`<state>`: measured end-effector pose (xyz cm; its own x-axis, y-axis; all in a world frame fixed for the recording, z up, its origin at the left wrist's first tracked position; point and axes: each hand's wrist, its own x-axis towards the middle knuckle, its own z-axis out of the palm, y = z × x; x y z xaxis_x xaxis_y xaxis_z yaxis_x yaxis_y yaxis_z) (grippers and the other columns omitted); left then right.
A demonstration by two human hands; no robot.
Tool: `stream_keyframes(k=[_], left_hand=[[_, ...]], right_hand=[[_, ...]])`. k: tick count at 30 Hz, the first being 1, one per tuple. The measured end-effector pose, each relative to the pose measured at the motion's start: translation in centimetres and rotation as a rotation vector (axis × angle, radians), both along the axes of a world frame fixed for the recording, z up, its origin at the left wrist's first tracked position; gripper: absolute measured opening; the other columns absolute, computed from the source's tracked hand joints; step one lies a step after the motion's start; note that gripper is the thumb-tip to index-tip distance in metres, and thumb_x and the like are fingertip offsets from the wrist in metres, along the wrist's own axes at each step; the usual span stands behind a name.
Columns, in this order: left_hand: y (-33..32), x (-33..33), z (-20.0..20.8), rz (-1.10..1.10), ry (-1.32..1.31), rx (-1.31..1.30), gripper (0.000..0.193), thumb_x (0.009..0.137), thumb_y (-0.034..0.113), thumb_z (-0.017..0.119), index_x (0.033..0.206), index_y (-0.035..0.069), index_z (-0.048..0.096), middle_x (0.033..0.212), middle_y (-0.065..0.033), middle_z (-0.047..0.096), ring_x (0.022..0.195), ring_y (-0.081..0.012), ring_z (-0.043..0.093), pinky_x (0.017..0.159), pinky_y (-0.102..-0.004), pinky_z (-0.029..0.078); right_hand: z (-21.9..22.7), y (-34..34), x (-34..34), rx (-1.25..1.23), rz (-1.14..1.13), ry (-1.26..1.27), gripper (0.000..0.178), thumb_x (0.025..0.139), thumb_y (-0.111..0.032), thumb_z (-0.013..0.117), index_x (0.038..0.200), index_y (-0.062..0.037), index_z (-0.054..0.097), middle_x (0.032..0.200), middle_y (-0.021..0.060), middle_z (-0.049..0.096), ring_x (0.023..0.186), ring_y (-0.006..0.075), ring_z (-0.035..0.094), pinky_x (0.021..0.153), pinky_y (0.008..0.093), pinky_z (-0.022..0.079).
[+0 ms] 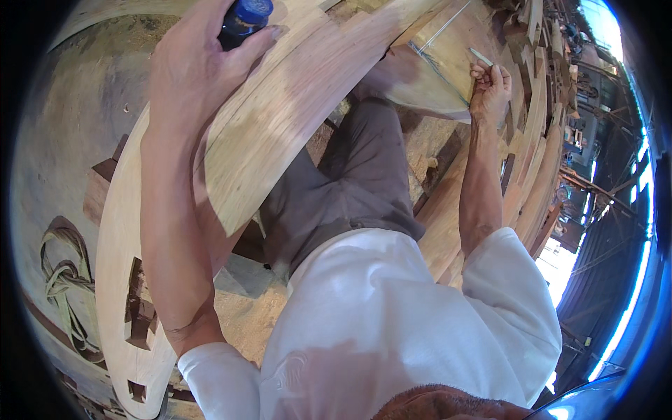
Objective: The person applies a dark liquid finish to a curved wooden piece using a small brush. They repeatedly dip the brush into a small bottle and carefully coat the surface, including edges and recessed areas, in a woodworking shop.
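Observation:
At the upper left, my left hand (192, 66) is wrapped round a dark blue bottle-like thing with a round blue cap (252, 10). It is over a long, curved, pale wooden board (301, 98) that slants across the view. My right hand (490, 94), at the upper right, pinches a short, thin pale stick (480, 56) between thumb and fingers; its exact kind I cannot make out. Close to that hand lies a broad wooden piece (427, 77) with a narrow strip or cord (439, 70) along it.
A curved wooden piece with rectangular slots (119, 266) stands at the left, next to a knotted strap (68, 280). Long planks (535, 161) are stacked on the right. Sawdust (269, 318) covers the ground beside my legs.

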<state>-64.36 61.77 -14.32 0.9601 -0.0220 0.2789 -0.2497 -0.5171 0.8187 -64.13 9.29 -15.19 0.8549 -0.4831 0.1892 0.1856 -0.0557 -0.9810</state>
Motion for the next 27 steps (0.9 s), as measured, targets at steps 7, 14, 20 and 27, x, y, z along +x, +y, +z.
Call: stream_keyframes(k=[7, 14, 20, 27], left_hand=[[0.6, 0.1, -0.5, -0.017, -0.042, -0.073, 0.048, 0.086, 0.025, 0.089, 0.125, 0.004, 0.072, 0.102, -0.0124, 0.077, 0.089, -0.0219, 0.075, 0.084, -0.0344, 0.059], [1.0, 0.9, -1.1, -0.028, -0.117, -0.007, 0.038, 0.085, 0.02, 0.089, 0.117, 0.007, 0.072, 0.1, -0.0125, 0.075, 0.087, -0.0307, 0.074, 0.08, -0.0377, 0.059], [0.4, 1.0, -0.9, -0.043, -0.098, -0.057, 0.038, 0.082, 0.02, 0.088, 0.114, 0.01, 0.069, 0.101, -0.0129, 0.074, 0.091, -0.0384, 0.072, 0.075, -0.046, 0.058], [0.2, 0.9, -0.4, -0.006, -0.149, -0.026, 0.044, 0.081, 0.024, 0.091, 0.117, 0.007, 0.071, 0.104, -0.0149, 0.077, 0.092, -0.035, 0.076, 0.077, -0.043, 0.06]], right_hand=[[0.3, 0.8, 0.3, -0.061, -0.069, 0.04, 0.014, 0.112, -0.009, 0.053, 0.12, 0.0007, 0.048, 0.095, 0.0248, 0.072, 0.077, 0.0295, 0.071, 0.066, 0.0385, 0.059], [0.6, 1.2, 0.2, -0.049, -0.067, 0.06, 0.013, 0.112, -0.01, 0.052, 0.119, 0.0001, 0.048, 0.094, 0.0254, 0.073, 0.075, 0.029, 0.071, 0.066, 0.0385, 0.059], [0.7, 0.6, -0.1, -0.071, -0.1, 0.116, 0.011, 0.111, -0.009, 0.053, 0.117, -0.0003, 0.051, 0.091, 0.0237, 0.074, 0.073, 0.028, 0.072, 0.064, 0.0367, 0.057], [0.6, 0.7, 0.1, -0.056, -0.064, 0.069, 0.009, 0.11, -0.006, 0.054, 0.114, 0.0004, 0.051, 0.092, 0.0241, 0.075, 0.073, 0.0269, 0.072, 0.063, 0.033, 0.056]])
